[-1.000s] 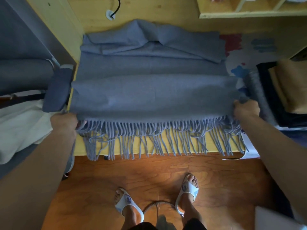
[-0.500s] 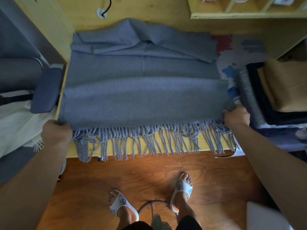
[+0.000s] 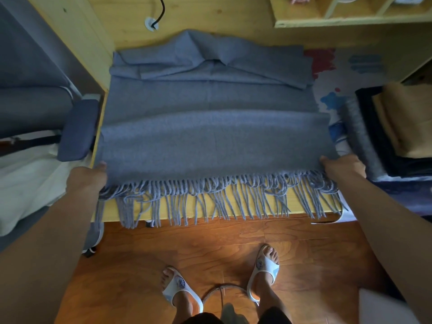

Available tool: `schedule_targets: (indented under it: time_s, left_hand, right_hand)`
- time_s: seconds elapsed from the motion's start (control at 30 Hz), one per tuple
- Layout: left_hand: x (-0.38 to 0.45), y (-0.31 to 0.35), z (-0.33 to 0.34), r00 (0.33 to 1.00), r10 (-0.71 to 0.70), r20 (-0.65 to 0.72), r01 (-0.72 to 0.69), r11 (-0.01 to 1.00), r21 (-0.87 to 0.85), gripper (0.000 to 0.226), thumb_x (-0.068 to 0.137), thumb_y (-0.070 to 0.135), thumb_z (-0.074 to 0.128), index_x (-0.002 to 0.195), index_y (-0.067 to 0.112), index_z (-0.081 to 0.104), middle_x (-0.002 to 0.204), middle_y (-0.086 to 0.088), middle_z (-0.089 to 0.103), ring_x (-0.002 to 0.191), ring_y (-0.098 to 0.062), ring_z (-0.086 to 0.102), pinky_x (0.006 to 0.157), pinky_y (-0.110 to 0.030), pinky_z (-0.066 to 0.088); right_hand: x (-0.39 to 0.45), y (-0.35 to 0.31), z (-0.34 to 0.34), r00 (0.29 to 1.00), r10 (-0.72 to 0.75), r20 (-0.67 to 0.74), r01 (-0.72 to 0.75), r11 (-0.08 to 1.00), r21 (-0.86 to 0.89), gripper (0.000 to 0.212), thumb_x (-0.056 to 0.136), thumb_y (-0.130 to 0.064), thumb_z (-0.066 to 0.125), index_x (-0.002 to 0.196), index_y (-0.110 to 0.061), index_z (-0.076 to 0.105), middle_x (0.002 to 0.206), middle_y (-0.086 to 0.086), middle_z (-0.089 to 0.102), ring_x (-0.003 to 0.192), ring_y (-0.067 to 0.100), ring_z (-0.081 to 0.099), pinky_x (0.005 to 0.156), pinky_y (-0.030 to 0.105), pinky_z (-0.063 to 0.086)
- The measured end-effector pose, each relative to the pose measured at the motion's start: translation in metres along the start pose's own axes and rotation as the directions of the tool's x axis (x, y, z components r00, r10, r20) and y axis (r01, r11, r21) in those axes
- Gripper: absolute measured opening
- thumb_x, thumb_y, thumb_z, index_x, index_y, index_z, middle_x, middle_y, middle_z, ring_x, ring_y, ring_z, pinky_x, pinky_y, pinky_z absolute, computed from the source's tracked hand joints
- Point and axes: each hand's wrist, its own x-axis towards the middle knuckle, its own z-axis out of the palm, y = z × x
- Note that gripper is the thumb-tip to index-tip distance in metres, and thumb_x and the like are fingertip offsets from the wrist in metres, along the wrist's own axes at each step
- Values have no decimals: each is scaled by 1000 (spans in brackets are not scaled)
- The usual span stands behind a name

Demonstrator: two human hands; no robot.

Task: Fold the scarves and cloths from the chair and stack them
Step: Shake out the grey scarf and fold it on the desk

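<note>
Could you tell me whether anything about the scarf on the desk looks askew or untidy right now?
Yes: the grey scarf's far end lies bunched in skewed folds near the wall, and its fringe hangs tangled over the desk's front edge.

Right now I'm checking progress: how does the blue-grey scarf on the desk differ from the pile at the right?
The blue-grey scarf lies spread wide across the desk; the pile is compact and stacked. The scarf is one colour, with fringe hanging over the front edge; the pile shows grey, black and tan layers. The left hand and right hand grip the scarf's corners; nothing touches the pile. Both are cloth.
</note>
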Motion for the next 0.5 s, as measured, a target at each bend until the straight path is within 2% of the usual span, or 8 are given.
schedule_targets:
  time_s: [0.07, 0.17, 0.23, 0.33, 0.43, 0.5]
  left_hand:
    - [4, -2, -2, 999, 18, 45, -20, 998, 64, 59, 96, 45, 65, 114, -11, 60, 112, -31, 64, 99, -49, 62, 86, -53, 51]
    - [7, 0, -7, 992, 10, 127, -18, 998, 60, 46, 96, 37, 69, 93, -8, 57, 86, -24, 60, 92, -45, 62, 78, -47, 46]
    - [4, -1, -10, 985, 48, 165, -50, 999, 13, 35, 99, 31, 67, 99, -4, 60, 92, -22, 58, 98, -44, 60, 80, -44, 41]
    - [-8, -12, -11, 988, 123, 91, -98, 965, -243, 19, 102, 25, 59, 104, 6, 58, 98, -18, 56, 89, -34, 55, 78, -43, 40]
    - [-23, -31, -12, 994, 60, 92, 1, 833, -554, 17, 105, 26, 54, 92, 16, 52, 86, -9, 53, 70, -23, 52, 63, -38, 43]
    - [-33, -41, -16, 993, 0, 121, 75, 787, -612, 17, 106, 24, 55, 90, 20, 52, 82, -6, 54, 65, -22, 52, 60, -38, 44]
  right_hand:
    - [1, 2, 4, 1000, -3, 11, 3, 1000, 5, 75, 82, -46, 78, 132, 5, 54, 128, 26, 62, 113, 42, 64, 93, 48, 55]
    - [-5, 0, 4, 1000, 15, 25, -16, 999, 37, 68, 85, -34, 79, 131, 9, 54, 129, 27, 61, 116, 42, 62, 94, 46, 51]
    - [-9, -1, 3, 998, 51, 42, -54, 995, 89, 66, 85, -31, 80, 130, 10, 54, 129, 27, 61, 116, 41, 62, 93, 45, 51]
    - [-18, 9, 5, 997, 28, 66, -47, 952, 304, 59, 84, -33, 79, 127, 4, 61, 122, 21, 66, 109, 37, 65, 93, 44, 54]
    - [-22, 30, 7, 988, 11, 157, -110, 757, 644, 60, 69, -35, 81, 120, -7, 67, 110, 8, 72, 99, 29, 69, 92, 52, 56]
    - [-25, 46, 6, 991, -32, 128, -69, 704, 707, 51, 71, -30, 78, 117, -9, 69, 104, 7, 74, 95, 28, 70, 90, 53, 57]
